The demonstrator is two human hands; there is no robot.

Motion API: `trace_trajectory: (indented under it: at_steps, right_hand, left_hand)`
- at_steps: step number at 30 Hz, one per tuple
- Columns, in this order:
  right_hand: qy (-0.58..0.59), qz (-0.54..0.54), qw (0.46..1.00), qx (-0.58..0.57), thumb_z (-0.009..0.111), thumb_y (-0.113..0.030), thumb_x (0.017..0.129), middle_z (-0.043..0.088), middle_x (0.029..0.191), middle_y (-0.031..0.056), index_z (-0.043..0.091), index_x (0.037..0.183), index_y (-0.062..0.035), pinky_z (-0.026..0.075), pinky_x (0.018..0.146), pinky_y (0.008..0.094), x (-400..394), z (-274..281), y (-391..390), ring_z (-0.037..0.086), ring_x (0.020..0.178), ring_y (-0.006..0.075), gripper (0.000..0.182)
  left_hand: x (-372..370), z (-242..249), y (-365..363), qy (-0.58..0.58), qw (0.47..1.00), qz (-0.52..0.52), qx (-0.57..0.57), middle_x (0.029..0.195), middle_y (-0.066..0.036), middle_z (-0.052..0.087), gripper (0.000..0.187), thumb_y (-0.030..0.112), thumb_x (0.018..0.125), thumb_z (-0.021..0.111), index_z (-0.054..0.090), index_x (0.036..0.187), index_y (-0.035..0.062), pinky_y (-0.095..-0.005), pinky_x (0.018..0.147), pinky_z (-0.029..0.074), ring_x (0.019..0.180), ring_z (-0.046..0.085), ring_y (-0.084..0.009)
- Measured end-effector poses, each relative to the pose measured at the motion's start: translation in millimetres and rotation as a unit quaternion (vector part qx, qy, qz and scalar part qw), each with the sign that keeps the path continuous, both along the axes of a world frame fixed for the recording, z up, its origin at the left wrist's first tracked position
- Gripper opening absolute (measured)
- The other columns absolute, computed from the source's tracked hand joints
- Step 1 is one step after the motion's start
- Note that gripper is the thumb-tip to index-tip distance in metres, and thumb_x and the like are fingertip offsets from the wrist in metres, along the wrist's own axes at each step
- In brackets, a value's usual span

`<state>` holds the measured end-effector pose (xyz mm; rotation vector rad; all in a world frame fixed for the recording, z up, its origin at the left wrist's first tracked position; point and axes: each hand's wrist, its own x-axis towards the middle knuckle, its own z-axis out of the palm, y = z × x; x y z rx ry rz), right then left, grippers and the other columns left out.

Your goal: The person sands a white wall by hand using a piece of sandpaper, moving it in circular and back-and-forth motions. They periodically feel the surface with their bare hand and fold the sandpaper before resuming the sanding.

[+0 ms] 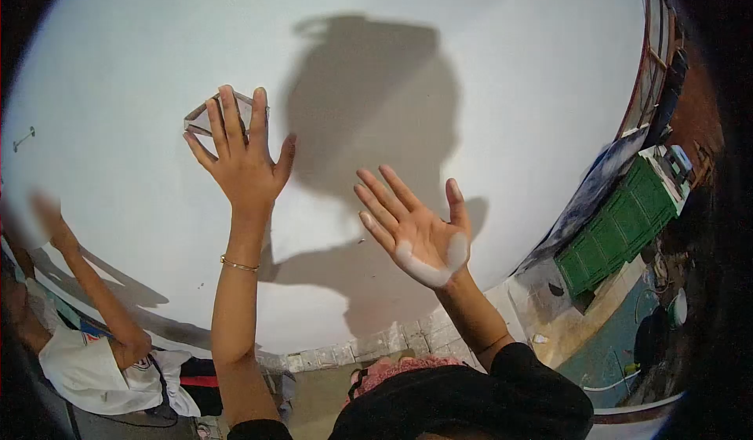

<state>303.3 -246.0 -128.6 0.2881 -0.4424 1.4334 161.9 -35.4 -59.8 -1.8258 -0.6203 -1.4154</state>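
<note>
Up high, the left hand (245,169) presses a plaster-smeared trowel (223,114) flat against the wall (510,87).

Flat grey trowel (223,110): my left hand (245,165) hid its middle.
Co-worker's raised hand (47,209): blurred, body cut off at frame edge.

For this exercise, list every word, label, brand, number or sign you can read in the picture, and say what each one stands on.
No text here can be read.
A red and blue patch on the co-worker's white shirt at lower left may be print: too blurred to read.
Stacked green plastic crates: no visible lettering.
White plastered wall, left hand, right hand: no markings.
</note>
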Motion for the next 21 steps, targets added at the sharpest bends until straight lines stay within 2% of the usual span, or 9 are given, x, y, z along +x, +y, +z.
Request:
trace_trajectory:
  at_steps: [5, 6, 7, 9, 12, 15, 17, 20, 21]
  right_hand:
    - [-0.045, -0.079, 0.995, 0.028, 0.045, -0.052, 0.091, 0.015, 0.155, 0.0182, 0.018, 0.148, -0.0048, 0.015, 0.117, 0.0456, 4.8, 0.8, 13.8, 0.015, 0.143, 0.0301, 0.079]
    - [-0.207, -0.317, 0.924, 0.060, 0.045, -0.048, 0.092, 0.014, 0.155, 0.0180, 0.020, 0.148, -0.0051, 0.014, 0.117, 0.0468, 14.0, 1.8, 27.5, 0.013, 0.144, 0.0305, 0.075]
    - [-0.349, -0.527, 0.770, 0.087, 0.046, -0.045, 0.093, 0.013, 0.156, 0.0179, 0.022, 0.148, -0.0053, 0.012, 0.116, 0.0480, 20.3, 11.6, 38.8, 0.011, 0.145, 0.0309, 0.071]
    - [-0.496, -0.827, 0.263, 0.042, 0.051, -0.037, 0.092, 0.023, 0.153, 0.0183, 0.032, 0.144, -0.0020, 0.014, 0.114, 0.0521, 32.5, 47.6, 58.5, 0.017, 0.143, 0.0327, 0.066]
    - [-0.572, -0.819, 0.050, -0.026, 0.050, -0.038, 0.093, 0.028, 0.151, 0.0166, 0.038, 0.142, -0.0017, 0.010, 0.114, 0.0548, 44.4, 65.5, 120.6, 0.022, 0.142, 0.0326, 0.062]
    - [-0.566, -0.824, 0.010, 0.001, 0.047, -0.043, 0.093, 0.030, 0.151, 0.0165, 0.037, 0.143, -0.0026, 0.008, 0.114, 0.0546, 42.2, 64.9, 127.1, 0.025, 0.141, 0.0299, 0.065]
    - [-0.583, -0.812, 0.006, -0.010, 0.044, -0.047, 0.093, 0.031, 0.150, 0.0161, 0.035, 0.144, -0.0020, 0.005, 0.114, 0.0539, 40.4, 65.5, 126.4, 0.025, 0.141, 0.0286, 0.069]
    - [-0.578, -0.816, -0.008, 0.004, 0.043, -0.044, 0.094, 0.024, 0.152, 0.0202, 0.029, 0.144, 0.0036, -0.001, 0.115, 0.0505, 38.5, 64.1, 128.4, 0.018, 0.144, 0.0304, 0.071]
    - [-0.592, -0.806, -0.002, -0.006, 0.042, -0.044, 0.094, 0.025, 0.152, 0.0201, 0.029, 0.144, 0.0038, -0.001, 0.115, 0.0503, 37.3, 63.8, 127.7, 0.018, 0.144, 0.0304, 0.071]
  left_hand:
    - [2.7, -2.7, -3.0, 0.005, 1.000, 0.002, -0.009, 0.155, -0.011, 0.022, 0.067, 0.055, 0.086, 0.055, 0.038, 0.144, 0.0251, -0.0621, 0.110, 0.003, 0.144, 0.017, -0.0276]
    - [4.3, -2.9, -5.2, 0.000, 1.000, 0.002, -0.017, 0.155, -0.011, 0.024, 0.066, 0.054, 0.084, 0.057, 0.042, 0.142, 0.0260, -0.0631, 0.109, 0.006, 0.144, 0.018, -0.0270]
    - [5.2, -4.6, -6.9, -0.002, 1.000, 0.007, -0.016, 0.155, -0.011, 0.024, 0.066, 0.054, 0.084, 0.057, 0.042, 0.142, 0.0260, -0.0631, 0.109, 0.006, 0.144, 0.018, -0.0270]
    - [5.7, -8.0, -9.1, 0.080, 0.996, 0.016, -0.022, 0.154, -0.012, 0.026, 0.069, 0.053, 0.081, 0.061, 0.042, 0.142, 0.0265, -0.0644, 0.108, 0.009, 0.143, 0.021, -0.0277]
    - [3.5, 9.2, -6.7, 0.080, 0.997, 0.019, -0.003, 0.153, -0.011, 0.028, 0.066, 0.055, 0.083, 0.058, 0.043, 0.141, 0.0279, -0.0631, 0.109, 0.011, 0.141, 0.025, -0.0285]
    - [-7.5, 46.6, 1.4, 0.023, 1.000, 0.017, 0.012, 0.153, -0.009, 0.029, 0.064, 0.055, 0.086, 0.054, 0.043, 0.142, 0.0255, -0.0612, 0.110, 0.010, 0.141, 0.025, -0.0291]
    - [-18.7, 64.3, 9.2, -0.075, 0.997, 0.001, 0.009, 0.156, -0.016, 0.016, 0.066, 0.047, 0.089, 0.053, 0.035, 0.146, 0.0185, -0.0613, 0.110, 0.003, 0.144, 0.013, -0.0335]
    - [4.5, 54.8, 2.7, -0.098, 0.995, 0.005, -0.006, 0.155, -0.019, 0.016, 0.067, 0.045, 0.089, 0.054, 0.034, 0.146, 0.0174, -0.0614, 0.110, 0.004, 0.143, 0.014, -0.0359]
    - [9.3, 47.3, -0.5, 0.004, 1.000, -0.003, -0.002, 0.155, -0.018, 0.018, 0.066, 0.041, 0.090, 0.053, 0.033, 0.147, 0.0163, -0.0612, 0.110, 0.004, 0.144, 0.013, -0.0357]
